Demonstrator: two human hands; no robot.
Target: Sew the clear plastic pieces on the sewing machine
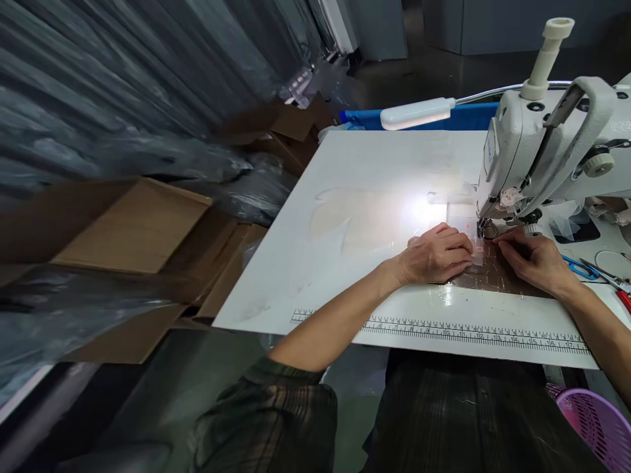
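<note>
A clear plastic sheet [462, 211] with small pink marks lies under the needle area of a white sewing machine [510, 148]. My left hand [438, 253] rests on the sheet just left of the presser foot [480, 227], its fingers bent and held together over the plastic. On the other side of the foot is my right hand [532, 259], thumb and forefinger pinched close to the needle. What lies between those fingertips is too small to make out. Below both hands sits a shiny brown piece [497, 276] on the table, partly covered by them.
A printed ruler [444, 330] runs along the front of the white table [276, 263]. Blue-handled scissors [582, 268] lie at right. A lit lamp [418, 114] hangs over the back. Open cardboard boxes [133, 223] stand left, and a purple basket [599, 420] is below right.
</note>
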